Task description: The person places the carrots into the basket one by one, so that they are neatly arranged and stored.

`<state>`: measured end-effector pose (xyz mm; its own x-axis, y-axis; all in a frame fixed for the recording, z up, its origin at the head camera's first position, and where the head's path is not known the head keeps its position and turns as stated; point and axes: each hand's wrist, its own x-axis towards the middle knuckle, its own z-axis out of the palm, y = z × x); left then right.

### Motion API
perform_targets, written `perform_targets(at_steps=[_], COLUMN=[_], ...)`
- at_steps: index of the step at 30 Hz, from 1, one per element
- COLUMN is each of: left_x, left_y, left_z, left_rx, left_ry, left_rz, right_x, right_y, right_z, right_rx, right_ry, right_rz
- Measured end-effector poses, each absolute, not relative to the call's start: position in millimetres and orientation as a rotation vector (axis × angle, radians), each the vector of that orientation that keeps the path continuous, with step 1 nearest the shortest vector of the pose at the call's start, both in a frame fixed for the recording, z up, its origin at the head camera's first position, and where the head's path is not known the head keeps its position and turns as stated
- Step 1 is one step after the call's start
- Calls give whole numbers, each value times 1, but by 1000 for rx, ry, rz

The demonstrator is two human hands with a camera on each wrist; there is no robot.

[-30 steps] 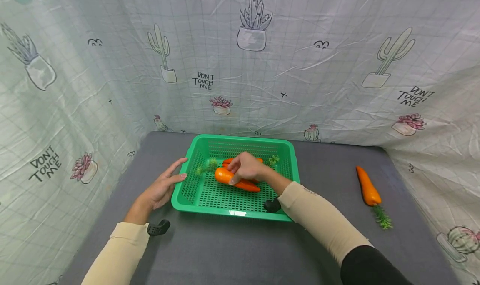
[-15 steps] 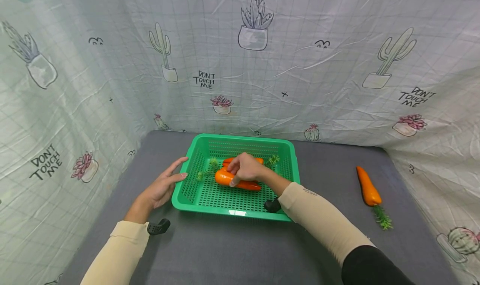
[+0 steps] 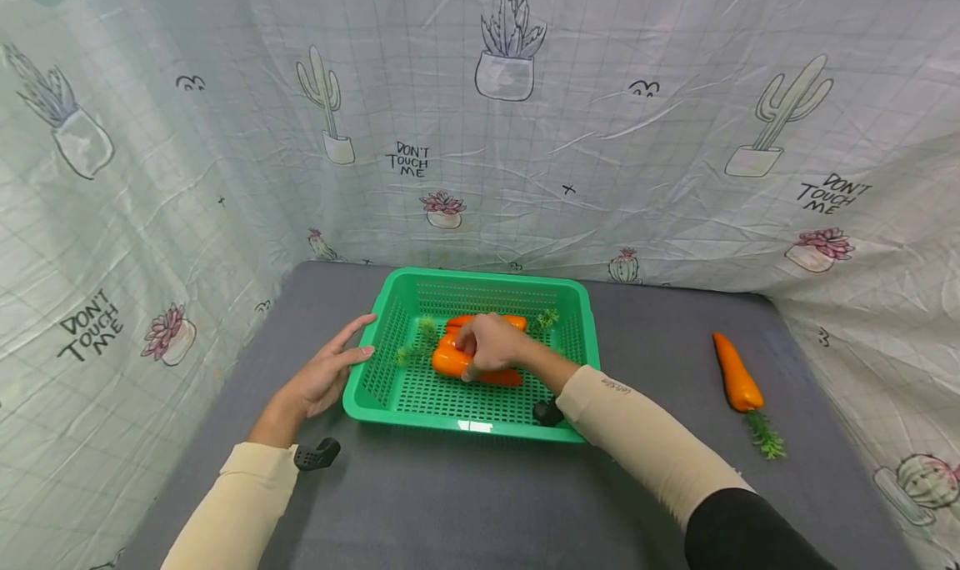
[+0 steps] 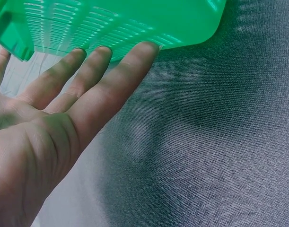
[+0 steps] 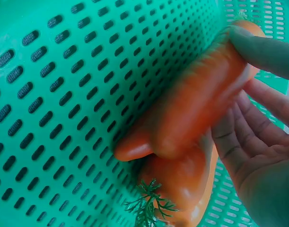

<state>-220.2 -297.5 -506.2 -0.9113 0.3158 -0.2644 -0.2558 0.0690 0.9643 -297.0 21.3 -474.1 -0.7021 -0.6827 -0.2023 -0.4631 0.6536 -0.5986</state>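
Observation:
A green plastic basket (image 3: 431, 425) with slotted walls holds several orange carrots with green feathery tops. My right hand (image 3: 497, 342) reaches into it and pinches the nearest carrot (image 3: 450, 362) between thumb and fingers. In the right wrist view this carrot (image 5: 201, 104), slightly blurred, lies over other carrots (image 5: 182, 175). A further carrot (image 3: 516, 322) shows behind the hand, partly covered by it. On the outside left, my left hand (image 3: 322, 380) has its fingers spread against the basket's wall. Its straight fingertips touch the green plastic (image 4: 201, 23) in the left wrist view.
One carrot (image 3: 738, 382) with a green top (image 3: 765, 435) lies on the grey table surface (image 3: 480, 503) to the right of the basket. A printed cloth (image 3: 570, 137) hangs behind the table and at both sides.
My right hand has moved slightly down in the head view, and the carrot it pinches has shifted and turned a little with it. The left hand and basket stay put.

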Motion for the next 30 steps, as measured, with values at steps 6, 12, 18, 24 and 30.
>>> perform_targets(at_steps=[6, 12, 18, 24, 30], left_x=[-219, -218, -218, -217, -218], left_y=[-295, -292, -291, -293, -295], left_z=[-506, -504, -503, -504, -507], left_rx=[63, 67, 71, 83, 78], left_ry=[1925, 1897, 1904, 1951, 1916], left_rz=[1911, 1927, 1922, 1892, 1931], right_x=[-294, -293, -296, -302, -305], right_y=[22, 25, 32, 42, 53], right_z=[-475, -476, -470, -455, -442], right_rx=[-941, -939, -897, -780, -609], right_ry=[2488, 2505, 2425, 2349, 2232], right_rz=[-556, -522, -751, -994, -1207])
